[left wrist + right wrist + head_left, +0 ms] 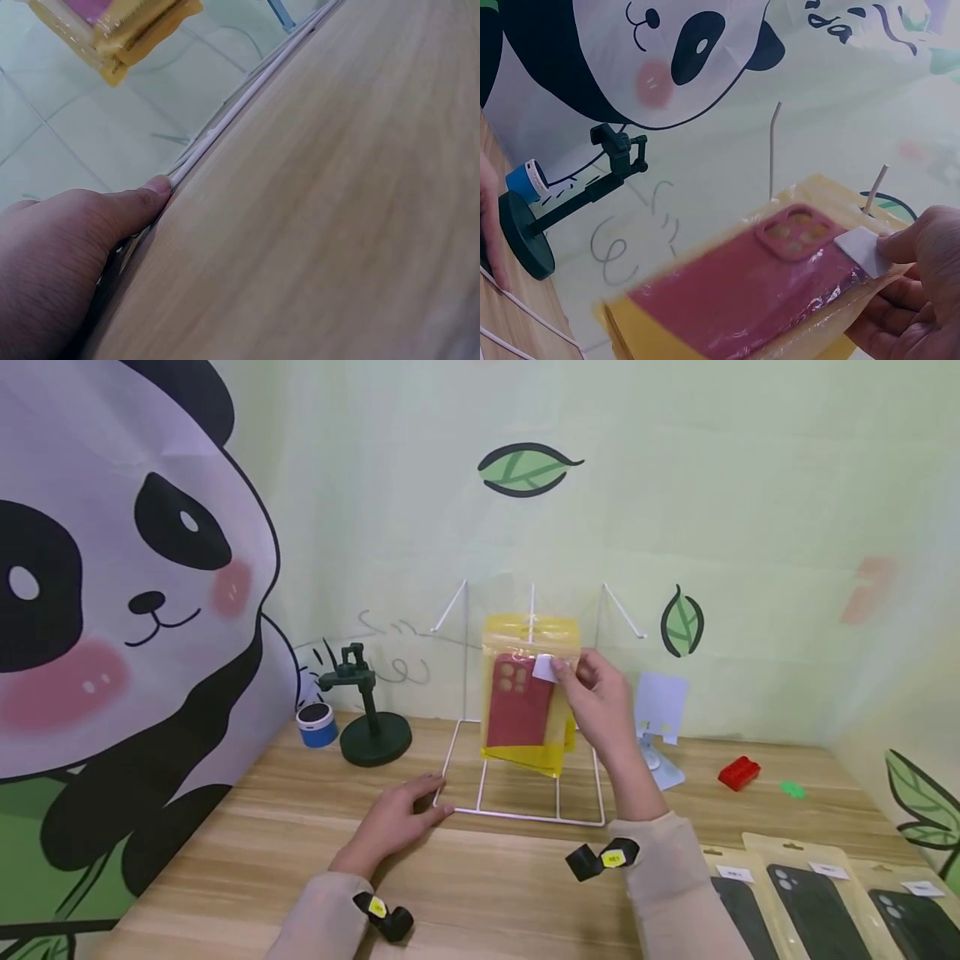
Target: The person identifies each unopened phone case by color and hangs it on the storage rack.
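Note:
A red phone case [517, 702] in a clear-front yellow zip bag [560, 727] is upright at the middle prong of a white wire display rack [517, 816]. My right hand [603, 697] pinches the bag's right edge near a small white label [544, 667], thumb in front. In the right wrist view the case's camera cutouts [795, 234] lie beside that label. Another yellow edge shows behind the bag. Down at the rack's front left corner, my left hand [393, 822] holds the base wire, its thumb [139, 208] on the front bar.
Left of the rack are a dark green stand [375, 739] and a blue-and-white cylinder [317, 725]. On the right are a light blue phone stand [660, 727], a red block [738, 773] and a green piece [792, 790]. Bagged dark phone cases [817, 910] lie front right. A printed wall rises behind.

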{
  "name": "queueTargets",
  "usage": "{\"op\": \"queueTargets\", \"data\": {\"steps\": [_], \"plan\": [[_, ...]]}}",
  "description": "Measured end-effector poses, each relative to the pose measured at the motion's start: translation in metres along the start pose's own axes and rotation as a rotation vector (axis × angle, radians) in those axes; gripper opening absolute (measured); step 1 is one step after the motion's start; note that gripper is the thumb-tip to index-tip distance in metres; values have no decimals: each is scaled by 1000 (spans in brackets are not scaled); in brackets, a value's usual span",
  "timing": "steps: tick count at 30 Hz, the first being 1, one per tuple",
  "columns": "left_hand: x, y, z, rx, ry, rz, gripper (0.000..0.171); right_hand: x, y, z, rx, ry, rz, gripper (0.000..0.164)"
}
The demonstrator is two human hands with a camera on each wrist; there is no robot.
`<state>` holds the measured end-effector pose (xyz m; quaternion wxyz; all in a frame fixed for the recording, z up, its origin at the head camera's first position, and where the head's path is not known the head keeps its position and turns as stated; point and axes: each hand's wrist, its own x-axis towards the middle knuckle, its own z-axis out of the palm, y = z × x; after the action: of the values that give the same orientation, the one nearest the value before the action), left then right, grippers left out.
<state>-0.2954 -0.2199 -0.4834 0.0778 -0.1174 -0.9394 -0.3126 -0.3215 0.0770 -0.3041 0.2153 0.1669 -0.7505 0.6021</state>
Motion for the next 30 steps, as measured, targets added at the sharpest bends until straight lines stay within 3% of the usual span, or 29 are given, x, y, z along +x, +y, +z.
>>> {"op": "queueTargets", "data": {"steps": [7, 14, 20, 26, 30], "plan": [[0, 3, 1, -13, -42, 21, 61, -14, -10, -21, -138, -84, 22, 37], [-2, -4, -27, 21, -15, 33, 64, -20, -20, -43, -369, -265, 29, 44], [-8, -12, -42, 37, -20, 23, 64, -29, -10, -85, -477, -374, 1, 34], [-15, -17, -47, 34, -44, 4, 66, -54, 14, -130, -565, -615, 30, 28], [-18, -18, -57, 37, -50, -10, 68, -66, 36, -154, -626, -801, 83, 34]]}}
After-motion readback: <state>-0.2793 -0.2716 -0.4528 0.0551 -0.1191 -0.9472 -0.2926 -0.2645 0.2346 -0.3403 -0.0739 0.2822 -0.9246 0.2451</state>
